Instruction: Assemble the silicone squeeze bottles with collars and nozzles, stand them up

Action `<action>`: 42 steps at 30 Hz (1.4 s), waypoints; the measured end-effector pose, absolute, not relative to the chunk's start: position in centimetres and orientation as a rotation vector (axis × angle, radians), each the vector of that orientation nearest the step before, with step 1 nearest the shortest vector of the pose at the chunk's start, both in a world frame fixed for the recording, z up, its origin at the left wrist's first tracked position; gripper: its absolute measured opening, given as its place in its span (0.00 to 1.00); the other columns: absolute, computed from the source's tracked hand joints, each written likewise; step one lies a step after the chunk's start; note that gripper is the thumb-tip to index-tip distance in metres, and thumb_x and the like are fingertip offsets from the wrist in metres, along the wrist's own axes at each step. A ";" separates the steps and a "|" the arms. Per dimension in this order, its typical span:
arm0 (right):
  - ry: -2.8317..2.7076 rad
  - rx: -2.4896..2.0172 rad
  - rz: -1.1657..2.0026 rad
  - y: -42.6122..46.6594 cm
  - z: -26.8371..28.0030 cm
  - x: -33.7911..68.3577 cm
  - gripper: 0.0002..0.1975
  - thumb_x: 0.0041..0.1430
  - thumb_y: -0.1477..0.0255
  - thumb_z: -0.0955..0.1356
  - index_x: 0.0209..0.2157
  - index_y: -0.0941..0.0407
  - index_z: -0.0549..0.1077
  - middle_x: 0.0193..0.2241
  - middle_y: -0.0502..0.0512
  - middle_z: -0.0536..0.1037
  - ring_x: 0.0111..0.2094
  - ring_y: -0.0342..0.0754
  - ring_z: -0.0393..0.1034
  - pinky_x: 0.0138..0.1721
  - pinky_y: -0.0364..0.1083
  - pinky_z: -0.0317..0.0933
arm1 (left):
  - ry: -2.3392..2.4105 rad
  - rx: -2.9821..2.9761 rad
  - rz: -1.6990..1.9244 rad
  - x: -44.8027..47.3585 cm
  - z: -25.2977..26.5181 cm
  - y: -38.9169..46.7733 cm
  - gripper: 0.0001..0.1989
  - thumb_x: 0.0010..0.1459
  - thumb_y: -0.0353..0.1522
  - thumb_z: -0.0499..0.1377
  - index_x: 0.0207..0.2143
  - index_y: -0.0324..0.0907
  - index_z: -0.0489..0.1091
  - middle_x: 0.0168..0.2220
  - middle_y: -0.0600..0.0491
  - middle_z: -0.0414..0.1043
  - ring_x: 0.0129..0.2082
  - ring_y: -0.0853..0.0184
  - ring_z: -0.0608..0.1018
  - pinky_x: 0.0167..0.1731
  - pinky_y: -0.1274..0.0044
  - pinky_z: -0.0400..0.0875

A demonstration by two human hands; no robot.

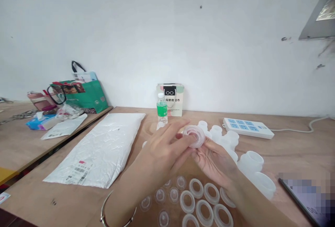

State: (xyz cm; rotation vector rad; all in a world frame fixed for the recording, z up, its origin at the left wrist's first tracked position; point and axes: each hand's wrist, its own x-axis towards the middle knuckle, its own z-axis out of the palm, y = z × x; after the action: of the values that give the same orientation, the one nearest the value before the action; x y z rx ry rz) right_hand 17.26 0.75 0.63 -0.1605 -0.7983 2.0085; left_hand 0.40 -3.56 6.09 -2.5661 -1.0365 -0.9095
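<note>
Between both hands: a translucent screw collar [200,137] is held up off the wooden table [293,153], its round face turned toward the wearer; smaller circles show within it, but whether a teat sits inside cannot be told.
Right hand [215,159]: clamped on the collar's rim from the right, palm turned up.
Left hand [166,146]: brought together with the right on the same collar, fingers across its left side and face; where its thumb presses cannot be made out.
Loose collar rings [204,213]: lying flat on the near side of the grip, below the right wrist.
Domed teats [163,218]: on the near side too, left of the rings, apart from the grip.
Wide-necked translucent bottles [255,161]: grouped beyond the grip and to its right.
Water bottle [162,111]: upright beyond the grip, slightly left.
White mailing pouch [99,146]: flat, left of the grip.
Step at the collar: seemingly pressing or seating an inner part by finger.
Next at the collar: probably calls for a steady right-hand pinch and even left-finger pressure around the rim.
</note>
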 end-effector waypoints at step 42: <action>-0.833 -0.349 1.806 -2.2 2.2 16.2 0.10 0.43 0.68 0.79 0.23 0.57 0.77 0.22 0.47 0.72 0.23 0.37 0.61 0.26 0.35 0.60 | -1.126 -2.635 -1.473 1.6 6.6 -5.4 0.18 0.57 0.28 0.62 0.49 0.48 0.64 0.42 0.55 0.69 0.41 0.70 0.73 0.40 0.80 0.71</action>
State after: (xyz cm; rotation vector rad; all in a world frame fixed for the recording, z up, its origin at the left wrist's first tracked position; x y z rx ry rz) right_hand 16.23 -2.17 2.23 -0.3491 -0.8333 1.8064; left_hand 1.63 -5.43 6.60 -2.6351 -1.1263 -1.4726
